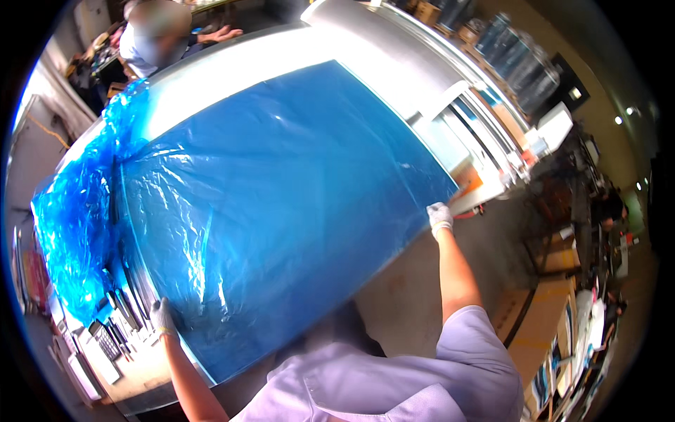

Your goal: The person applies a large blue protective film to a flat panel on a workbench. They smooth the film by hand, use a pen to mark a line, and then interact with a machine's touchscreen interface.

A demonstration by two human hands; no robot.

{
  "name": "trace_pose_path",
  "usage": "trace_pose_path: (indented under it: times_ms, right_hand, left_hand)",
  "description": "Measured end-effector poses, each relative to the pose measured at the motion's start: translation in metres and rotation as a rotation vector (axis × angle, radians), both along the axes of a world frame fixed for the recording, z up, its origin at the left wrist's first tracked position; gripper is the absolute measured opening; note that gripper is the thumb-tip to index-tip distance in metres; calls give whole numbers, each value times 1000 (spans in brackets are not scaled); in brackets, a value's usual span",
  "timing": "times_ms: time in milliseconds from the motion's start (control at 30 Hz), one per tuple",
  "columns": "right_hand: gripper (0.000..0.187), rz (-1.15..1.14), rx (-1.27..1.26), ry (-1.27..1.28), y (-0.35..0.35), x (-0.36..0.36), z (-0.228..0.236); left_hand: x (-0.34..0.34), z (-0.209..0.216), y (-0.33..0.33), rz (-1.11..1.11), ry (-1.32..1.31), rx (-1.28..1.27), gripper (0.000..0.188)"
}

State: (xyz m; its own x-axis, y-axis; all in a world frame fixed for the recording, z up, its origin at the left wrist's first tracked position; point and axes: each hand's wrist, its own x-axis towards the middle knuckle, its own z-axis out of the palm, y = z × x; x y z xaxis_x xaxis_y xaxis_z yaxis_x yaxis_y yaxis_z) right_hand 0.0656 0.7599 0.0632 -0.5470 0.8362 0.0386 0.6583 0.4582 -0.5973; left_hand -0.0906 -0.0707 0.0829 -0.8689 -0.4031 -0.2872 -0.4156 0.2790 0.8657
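Note:
A large sheet covered in glossy blue plastic film [281, 169] spreads across the white worktop in front of me and overhangs its near side. My right hand [440, 216], in a white glove, pinches the sheet's right corner. At the sheet's left edge, my gloved left hand [163, 318] is closed on the border, its fingertips partly hidden. Wrinkles run through the film on the left half. Beside it, a big crumpled heap of loose blue film [84, 218] bunches up along the left side of the worktop.
Knives and other hand tools [125, 309] lie left of my left hand, near a calculator [104, 342]. A machine with long metal rollers [485, 130] stands at the far right. Another person [156, 39] sits beyond the far left edge. Cardboard [538, 323] leans at the right.

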Motion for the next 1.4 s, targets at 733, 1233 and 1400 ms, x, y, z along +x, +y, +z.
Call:
trace_pose_path:
  times_ms: [733,1233,1400]
  right_hand:
    - [26,228,-374,128,220,-261,-28]
    - [39,307,-730,194,242,-254,-23]
    - [36,339,-477,144,267,-253,-20]
  left_hand:
    - [-59,-15,13,388,-243,-744,38]
    - [-81,3,2,372,-25,-431,60]
    - [-129,49,55,258,-188,-343,55]
